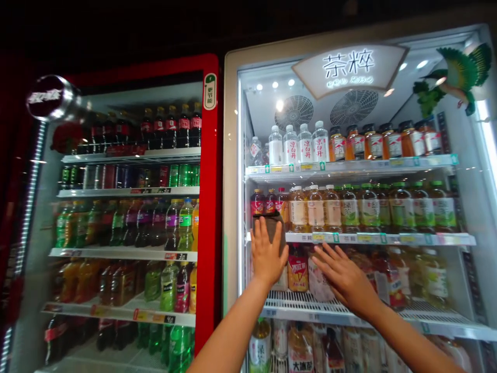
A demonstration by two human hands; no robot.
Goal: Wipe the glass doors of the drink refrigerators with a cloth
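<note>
Coolers: a red drinks cooler (212, 171) stands on the left, packed with bottled sodas and juices, and a cream-framed drinks cooler (231, 155) stands just beside it on the right, with both hands reaching into it.

Upper contents: a fan-shaped sign (348, 68) hangs at the top of the cream-framed cooler, above a row of bottled water (298, 146) and a row of amber bottled drinks (375, 142).

Shelves: a price-strip shelf edge (380, 239) runs under a row of bottled teas (368, 207), and a wire shelf (306, 304) lies lower down, holding mixed packaged drinks.

Dark object: a flat grey-brown object (272, 229), possibly a pouch or cloth, stands at the left end of the price-strip shelf edge, in front of the bottles. Its long axis runs nearly upright, leaning slightly, with its top end pointing up.

Left hand: the left hand (267, 255) lies flat over the object's lower part, fingers spread upward.

Right hand: the right hand (346, 275) is open wide, its fingers (325, 254) reaching left toward a pale package (320, 282).

Hidden: the left hand covers the object's lower end, so I cannot tell whether it is gripped or only pressed. The right fingertips may be touching the package, but that is hard to make out.
</note>
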